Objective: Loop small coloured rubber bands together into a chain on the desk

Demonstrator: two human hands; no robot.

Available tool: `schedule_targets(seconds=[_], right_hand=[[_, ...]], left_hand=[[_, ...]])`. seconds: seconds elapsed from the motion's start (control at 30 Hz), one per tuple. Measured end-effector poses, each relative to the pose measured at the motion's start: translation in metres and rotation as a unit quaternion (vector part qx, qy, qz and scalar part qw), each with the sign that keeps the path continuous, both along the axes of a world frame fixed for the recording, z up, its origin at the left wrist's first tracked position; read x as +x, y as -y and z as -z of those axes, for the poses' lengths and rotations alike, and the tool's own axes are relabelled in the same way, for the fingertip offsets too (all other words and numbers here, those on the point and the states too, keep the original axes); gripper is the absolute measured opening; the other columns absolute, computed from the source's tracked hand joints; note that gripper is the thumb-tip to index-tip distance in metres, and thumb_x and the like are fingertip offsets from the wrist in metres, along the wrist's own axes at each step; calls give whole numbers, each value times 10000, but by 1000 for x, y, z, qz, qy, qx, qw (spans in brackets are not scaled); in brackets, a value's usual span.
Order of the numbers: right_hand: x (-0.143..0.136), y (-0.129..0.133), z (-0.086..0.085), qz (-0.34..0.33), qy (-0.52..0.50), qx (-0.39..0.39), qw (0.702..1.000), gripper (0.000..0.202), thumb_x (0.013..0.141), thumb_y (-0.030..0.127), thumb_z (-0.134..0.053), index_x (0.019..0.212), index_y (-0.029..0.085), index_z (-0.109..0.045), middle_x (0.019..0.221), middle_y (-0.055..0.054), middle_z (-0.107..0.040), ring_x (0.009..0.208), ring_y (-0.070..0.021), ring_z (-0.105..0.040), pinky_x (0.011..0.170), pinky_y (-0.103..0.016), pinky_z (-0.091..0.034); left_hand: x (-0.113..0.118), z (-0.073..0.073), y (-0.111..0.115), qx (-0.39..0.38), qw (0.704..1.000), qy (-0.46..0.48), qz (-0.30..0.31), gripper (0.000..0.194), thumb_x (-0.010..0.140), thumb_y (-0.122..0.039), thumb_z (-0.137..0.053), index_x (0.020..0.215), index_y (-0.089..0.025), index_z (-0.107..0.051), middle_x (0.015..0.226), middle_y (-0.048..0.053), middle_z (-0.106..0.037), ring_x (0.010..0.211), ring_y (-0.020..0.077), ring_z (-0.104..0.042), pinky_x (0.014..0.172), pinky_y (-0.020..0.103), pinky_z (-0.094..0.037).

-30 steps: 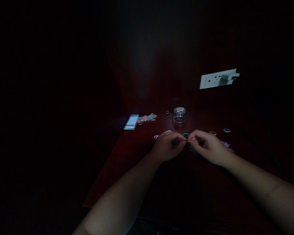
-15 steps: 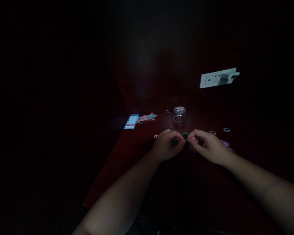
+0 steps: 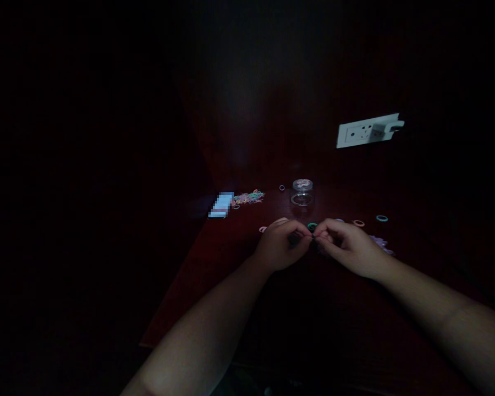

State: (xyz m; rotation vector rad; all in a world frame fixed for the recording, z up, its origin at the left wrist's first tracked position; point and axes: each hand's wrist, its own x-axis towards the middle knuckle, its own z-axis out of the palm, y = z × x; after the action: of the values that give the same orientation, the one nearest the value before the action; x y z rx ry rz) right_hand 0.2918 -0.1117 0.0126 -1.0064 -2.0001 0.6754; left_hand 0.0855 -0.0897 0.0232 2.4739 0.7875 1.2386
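Note:
My left hand (image 3: 281,245) and my right hand (image 3: 346,246) meet fingertip to fingertip above the dark red table. Both are closed in a pinch. Whatever lies between the fingertips is too small and dark to make out. Just behind them sits a green hair tie (image 3: 312,226). A pink hair tie (image 3: 263,230) shows partly beside my left hand. Beyond my right hand lie an orange hair tie (image 3: 358,223) and a teal hair tie (image 3: 381,218). A pile of purple bands (image 3: 381,245) is partly hidden by that hand.
A clear lidded jar (image 3: 302,193) stands behind the hands, with a small pale ring (image 3: 282,188) to its left. Farther left are a heap of multicoloured bands (image 3: 249,197) and a lit phone (image 3: 221,205) near the table's edge. A wall socket (image 3: 369,131) holds a plug. The room is dark.
The thin pale strand seen between the fingertips earlier is no longer visible. My right fingertips have shifted slightly left, closer to the left ones. Everything else stays in place.

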Motion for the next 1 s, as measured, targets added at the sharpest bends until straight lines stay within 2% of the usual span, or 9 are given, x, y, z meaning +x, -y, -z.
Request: schedule_targets(seconds=[0.4,0.6,0.83,1.0], right_hand=[[-1,2,-3,11,-2,3,1000,153,916,320,-573,823,198,-576,656,-1,-571,571,-136,-505,524,-264,-403],[-1,1,-4,22,0,6,1000,180,923,336,-569,809,198,-573,628,4,-582,544,-129,-507,506,-254,-402],[-1,1,-4,40,2,23,999,195,925,349,-578,806,194,-577,626,-6,-592,557,-133,-528,515,-256,-419],[-1,2,-5,38,-6,16,999,204,922,358,-588,807,190,-581,617,-12,-610,546,-131,-527,510,-257,-427]], left_hand=[[0,4,-2,-3,1000,10,-9,85,869,-182,-609,924,-203,-670,873,24,-732,830,162,-660,776,320,-533],[-1,1,-1,-13,1000,3,6,148,826,-214,-665,973,-209,-666,890,24,-737,846,181,-660,794,347,-536],[0,1,0,-12,1000,0,0,184,798,-295,-735,947,-213,-665,880,11,-738,844,184,-650,792,349,-519],[1,3,-1,-13,1000,3,-14,120,820,-279,-726,901,-215,-665,852,3,-739,822,170,-654,776,331,-523]])
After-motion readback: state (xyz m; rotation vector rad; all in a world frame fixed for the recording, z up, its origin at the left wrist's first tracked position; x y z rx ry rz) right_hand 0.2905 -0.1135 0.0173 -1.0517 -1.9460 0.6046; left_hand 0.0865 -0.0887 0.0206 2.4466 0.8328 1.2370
